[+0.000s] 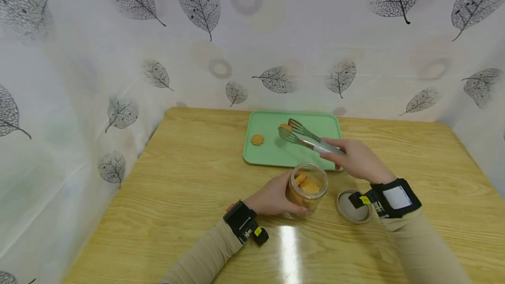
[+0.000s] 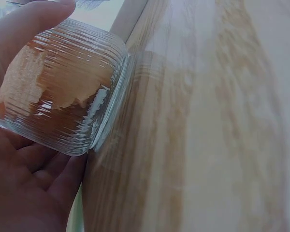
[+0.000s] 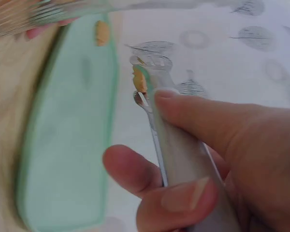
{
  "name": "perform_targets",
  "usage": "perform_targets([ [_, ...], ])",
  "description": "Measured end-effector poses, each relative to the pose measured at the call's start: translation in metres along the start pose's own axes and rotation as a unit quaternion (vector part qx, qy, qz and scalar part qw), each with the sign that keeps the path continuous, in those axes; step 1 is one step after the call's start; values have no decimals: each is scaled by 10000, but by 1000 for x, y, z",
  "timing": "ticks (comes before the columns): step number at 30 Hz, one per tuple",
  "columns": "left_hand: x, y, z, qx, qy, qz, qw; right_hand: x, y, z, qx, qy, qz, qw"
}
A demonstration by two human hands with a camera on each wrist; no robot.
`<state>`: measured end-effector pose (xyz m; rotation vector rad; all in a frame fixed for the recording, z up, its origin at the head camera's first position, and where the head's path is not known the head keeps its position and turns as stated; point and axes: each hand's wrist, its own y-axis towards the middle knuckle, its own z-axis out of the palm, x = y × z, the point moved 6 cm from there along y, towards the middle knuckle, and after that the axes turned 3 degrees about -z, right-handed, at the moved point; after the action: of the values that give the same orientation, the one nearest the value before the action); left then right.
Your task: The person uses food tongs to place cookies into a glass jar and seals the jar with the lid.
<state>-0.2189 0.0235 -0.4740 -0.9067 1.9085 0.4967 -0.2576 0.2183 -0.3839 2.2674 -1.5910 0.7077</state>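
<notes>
My left hand (image 1: 276, 194) grips a ribbed glass jar (image 2: 63, 82) by its side, thumb and fingers around it. Several golden cookies (image 1: 308, 185) lie inside the open-topped jar. My right hand (image 1: 357, 159) holds metal serving tongs (image 1: 315, 144) by their pale grey handles. Between the slotted tips of the tongs is a cookie (image 3: 139, 79), over the green tray (image 1: 315, 122). Another ridged round cookie (image 1: 257, 140) lies on the left part of that tray.
A round lid (image 1: 351, 209) lies on the wooden table (image 1: 189, 165), right of the jar and partly under my right wrist strap. Behind the table hangs a pale cloth (image 1: 189, 65) with leaf prints.
</notes>
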Motion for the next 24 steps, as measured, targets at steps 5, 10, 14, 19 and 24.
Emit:
perform_targets([
  [5,1,0,0,-10,54,-17,10000,15,-41,-27,-346,-153,-91,9992],
  [10,1,0,0,-27,100,-52,9999,19,-85,-46,-222,-241,78,9994],
  [14,1,-2,-1,15,79,-103,9999,15,-116,-52,-141,-488,256,9984],
  [19,0,-3,-1,65,9,-189,9998,11,-143,-51,-228,-745,253,9966],
  [24,0,-1,0,71,36,-161,9998,5,-156,-44,-334,-798,190,9961],
])
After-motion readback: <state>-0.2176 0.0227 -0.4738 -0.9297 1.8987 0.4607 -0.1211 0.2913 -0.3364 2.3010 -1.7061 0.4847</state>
